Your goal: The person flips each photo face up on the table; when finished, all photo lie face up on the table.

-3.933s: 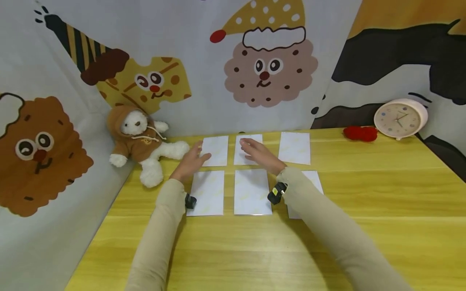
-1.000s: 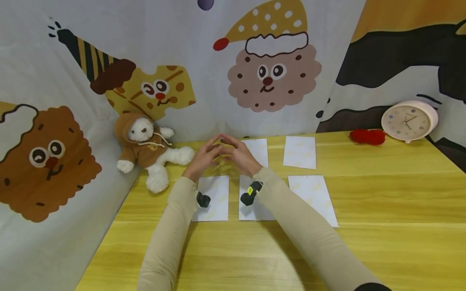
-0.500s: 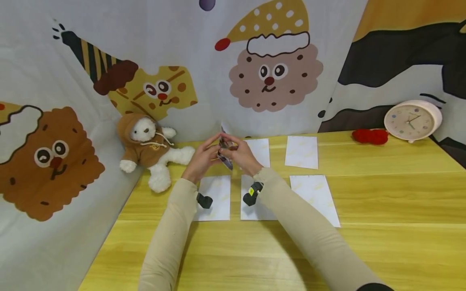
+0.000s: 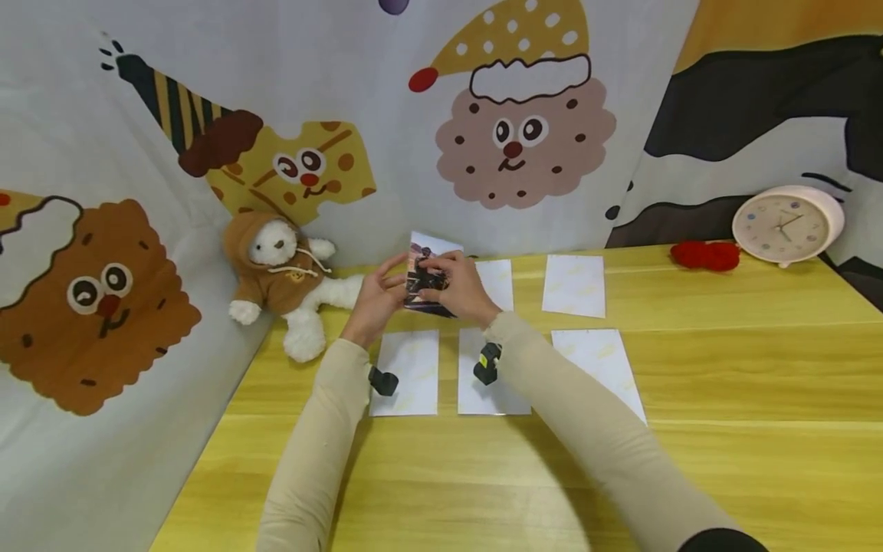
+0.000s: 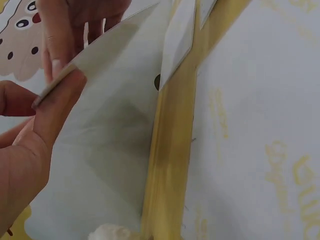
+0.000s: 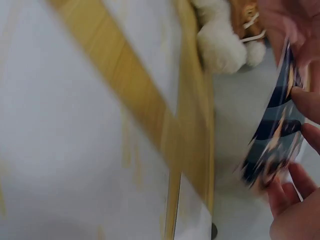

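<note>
A picture card [image 4: 416, 264], printed with a dark figure on a purplish ground, is held up above the back of the table, tilted. My left hand [image 4: 378, 303] pinches its left edge between thumb and finger, as the left wrist view shows. Across its printed face, my right hand [image 4: 467, 290] grips the card from the right and covers part of the picture. In the right wrist view the card [image 6: 277, 132] is blurred and slightly bent, with fingers of the right hand [image 6: 300, 217] on it. Below the forearms lie a front left white sheet [image 4: 408, 376] and a front middle one [image 4: 491, 395].
More white sheets lie face down: back middle [image 4: 500, 282], back right [image 4: 574, 286] and front right [image 4: 599, 362]. A plush toy in a brown hoodie [image 4: 276, 261] sits at the back left. A red fuzzy object [image 4: 705, 255] and a round clock [image 4: 782, 226] stand back right.
Both open hands came together at the back left sheet's place and lifted it. Seen edge-on half a second ago, the card is now turned so its printed side faces the head camera.
</note>
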A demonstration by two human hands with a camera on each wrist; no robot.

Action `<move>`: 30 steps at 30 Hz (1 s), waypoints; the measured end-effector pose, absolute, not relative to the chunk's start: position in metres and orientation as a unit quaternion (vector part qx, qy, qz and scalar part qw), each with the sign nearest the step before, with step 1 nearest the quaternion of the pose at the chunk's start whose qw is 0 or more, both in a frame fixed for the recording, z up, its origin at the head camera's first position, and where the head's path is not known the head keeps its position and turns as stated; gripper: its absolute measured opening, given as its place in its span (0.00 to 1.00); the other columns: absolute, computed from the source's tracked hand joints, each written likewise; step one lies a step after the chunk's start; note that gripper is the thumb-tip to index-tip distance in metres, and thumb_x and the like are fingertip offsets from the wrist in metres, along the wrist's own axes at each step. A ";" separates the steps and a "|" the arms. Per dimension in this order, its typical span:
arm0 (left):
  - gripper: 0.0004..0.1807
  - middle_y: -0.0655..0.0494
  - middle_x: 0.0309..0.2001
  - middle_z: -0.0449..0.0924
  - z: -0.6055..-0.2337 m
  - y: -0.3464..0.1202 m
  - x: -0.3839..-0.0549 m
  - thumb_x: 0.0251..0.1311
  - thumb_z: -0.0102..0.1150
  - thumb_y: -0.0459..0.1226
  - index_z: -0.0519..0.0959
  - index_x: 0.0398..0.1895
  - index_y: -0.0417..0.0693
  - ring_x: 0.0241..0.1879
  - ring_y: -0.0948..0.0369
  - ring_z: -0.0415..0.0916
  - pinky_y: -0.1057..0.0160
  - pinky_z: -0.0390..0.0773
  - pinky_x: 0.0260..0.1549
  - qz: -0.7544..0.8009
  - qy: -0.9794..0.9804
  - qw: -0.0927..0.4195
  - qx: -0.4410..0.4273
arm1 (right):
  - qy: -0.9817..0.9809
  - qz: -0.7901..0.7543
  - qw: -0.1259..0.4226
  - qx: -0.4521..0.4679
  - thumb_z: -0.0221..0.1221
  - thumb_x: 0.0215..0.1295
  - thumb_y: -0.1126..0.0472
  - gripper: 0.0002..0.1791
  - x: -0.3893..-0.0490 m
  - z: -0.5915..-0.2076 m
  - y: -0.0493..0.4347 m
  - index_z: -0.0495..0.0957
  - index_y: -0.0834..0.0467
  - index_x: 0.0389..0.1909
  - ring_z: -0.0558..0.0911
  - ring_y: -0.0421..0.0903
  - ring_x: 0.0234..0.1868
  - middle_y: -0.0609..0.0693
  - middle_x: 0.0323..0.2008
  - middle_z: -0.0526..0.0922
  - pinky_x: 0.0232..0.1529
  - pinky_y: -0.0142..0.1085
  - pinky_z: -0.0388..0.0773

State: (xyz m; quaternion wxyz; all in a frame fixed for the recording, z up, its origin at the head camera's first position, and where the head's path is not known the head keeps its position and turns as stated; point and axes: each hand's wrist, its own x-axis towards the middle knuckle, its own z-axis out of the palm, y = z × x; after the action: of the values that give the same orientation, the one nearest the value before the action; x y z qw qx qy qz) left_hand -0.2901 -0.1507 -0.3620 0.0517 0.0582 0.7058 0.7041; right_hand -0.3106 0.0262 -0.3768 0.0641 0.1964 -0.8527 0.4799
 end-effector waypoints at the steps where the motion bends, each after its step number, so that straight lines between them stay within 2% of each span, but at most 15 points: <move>1: 0.39 0.34 0.64 0.75 -0.363 -0.151 -0.291 0.62 0.45 0.18 0.63 0.76 0.53 0.36 0.66 0.80 0.73 0.75 0.27 0.705 0.706 0.045 0.056 | -0.858 0.473 0.067 0.191 0.73 0.58 0.58 0.30 -0.311 -0.377 0.028 0.79 0.54 0.62 0.67 0.58 0.67 0.59 0.65 0.68 0.69 0.52 0.68; 4: 0.42 0.35 0.63 0.73 -0.365 -0.156 -0.292 0.57 0.43 0.16 0.66 0.74 0.53 0.36 0.65 0.78 0.73 0.74 0.26 0.707 0.705 0.029 0.047 | -0.869 0.458 0.077 0.171 0.73 0.57 0.54 0.30 -0.313 -0.378 0.034 0.79 0.50 0.63 0.57 0.59 0.72 0.60 0.71 0.61 0.71 0.57 0.62; 6: 0.41 0.36 0.63 0.72 -0.365 -0.159 -0.293 0.55 0.45 0.16 0.67 0.73 0.51 0.37 0.64 0.78 0.72 0.75 0.27 0.707 0.705 0.022 0.041 | -0.866 0.468 0.073 0.161 0.74 0.57 0.54 0.32 -0.315 -0.380 0.037 0.78 0.48 0.64 0.54 0.61 0.74 0.61 0.74 0.58 0.72 0.59 0.60; 8: 0.40 0.37 0.65 0.69 -0.366 -0.162 -0.293 0.55 0.46 0.16 0.68 0.73 0.49 0.38 0.64 0.77 0.72 0.76 0.29 0.706 0.707 0.018 0.035 | -0.858 0.482 0.071 0.162 0.74 0.56 0.55 0.33 -0.317 -0.382 0.041 0.77 0.48 0.65 0.56 0.61 0.74 0.61 0.74 0.60 0.72 0.60 0.60; 9: 0.40 0.37 0.65 0.68 -0.366 -0.163 -0.292 0.55 0.46 0.17 0.67 0.73 0.49 0.38 0.64 0.76 0.72 0.76 0.30 0.705 0.708 0.018 0.034 | -0.853 0.490 0.069 0.165 0.74 0.56 0.56 0.34 -0.317 -0.383 0.043 0.77 0.48 0.65 0.60 0.61 0.73 0.60 0.73 0.63 0.69 0.58 0.65; 12: 0.40 0.39 0.65 0.67 -0.367 -0.165 -0.292 0.56 0.46 0.17 0.67 0.73 0.49 0.39 0.64 0.76 0.72 0.77 0.31 0.709 0.705 0.020 0.033 | -0.839 0.515 0.051 0.168 0.73 0.57 0.59 0.35 -0.318 -0.384 0.048 0.75 0.48 0.67 0.75 0.54 0.59 0.56 0.60 0.77 0.53 0.46 0.78; 14: 0.41 0.42 0.67 0.66 -0.368 -0.167 -0.291 0.55 0.45 0.16 0.67 0.73 0.50 0.42 0.64 0.74 0.72 0.75 0.30 0.707 0.706 0.022 0.035 | -0.833 0.524 0.044 0.172 0.72 0.57 0.61 0.35 -0.319 -0.385 0.050 0.74 0.48 0.67 0.79 0.50 0.47 0.54 0.48 0.83 0.39 0.37 0.77; 15: 0.41 0.43 0.67 0.66 -0.370 -0.169 -0.292 0.55 0.44 0.16 0.67 0.74 0.51 0.44 0.63 0.72 0.72 0.74 0.30 0.706 0.707 0.024 0.038 | -0.830 0.531 0.036 0.166 0.72 0.58 0.61 0.35 -0.319 -0.384 0.051 0.74 0.48 0.68 0.78 0.48 0.41 0.53 0.43 0.82 0.33 0.35 0.74; 17: 0.41 0.45 0.70 0.65 -0.372 -0.172 -0.293 0.56 0.45 0.16 0.66 0.74 0.52 0.49 0.61 0.71 0.73 0.75 0.32 0.691 0.721 0.028 0.048 | -0.828 0.537 0.030 0.158 0.71 0.58 0.62 0.35 -0.320 -0.385 0.052 0.74 0.47 0.68 0.76 0.46 0.36 0.52 0.35 0.80 0.32 0.33 0.72; 19: 0.41 0.44 0.71 0.65 -0.374 -0.175 -0.294 0.58 0.47 0.16 0.65 0.75 0.52 0.52 0.58 0.71 0.73 0.77 0.35 0.669 0.740 0.034 0.058 | -0.829 0.538 0.026 0.152 0.71 0.58 0.63 0.35 -0.321 -0.386 0.054 0.74 0.47 0.68 0.75 0.45 0.33 0.51 0.32 0.79 0.32 0.33 0.72; 22: 0.41 0.42 0.71 0.66 -0.376 -0.178 -0.296 0.60 0.55 0.18 0.64 0.76 0.53 0.53 0.53 0.74 0.71 0.81 0.42 0.632 0.771 0.043 0.065 | -0.832 0.536 0.021 0.144 0.71 0.58 0.64 0.36 -0.324 -0.387 0.054 0.73 0.47 0.69 0.74 0.44 0.32 0.49 0.30 0.78 0.31 0.33 0.72; 25: 0.41 0.41 0.68 0.69 -0.377 -0.181 -0.300 0.59 0.61 0.20 0.65 0.75 0.53 0.54 0.51 0.76 0.67 0.84 0.45 0.596 0.799 0.052 0.063 | -0.841 0.522 0.013 0.144 0.72 0.57 0.65 0.38 -0.327 -0.388 0.053 0.72 0.50 0.70 0.73 0.44 0.30 0.49 0.29 0.77 0.30 0.33 0.72; 30: 0.43 0.42 0.68 0.70 -0.380 -0.188 -0.311 0.57 0.67 0.25 0.64 0.76 0.55 0.58 0.47 0.78 0.57 0.85 0.51 0.528 0.845 0.061 0.061 | -0.877 0.454 0.005 0.153 0.72 0.57 0.64 0.42 -0.330 -0.389 0.045 0.67 0.54 0.73 0.73 0.44 0.28 0.51 0.30 0.79 0.29 0.33 0.73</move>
State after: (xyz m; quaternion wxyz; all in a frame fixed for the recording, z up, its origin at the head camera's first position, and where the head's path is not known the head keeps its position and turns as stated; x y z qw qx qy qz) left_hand -0.3106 -0.1878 -0.3796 0.0615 0.0614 0.8451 0.5276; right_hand -0.3305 0.0453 -0.3894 0.0054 0.1532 -0.8775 0.4545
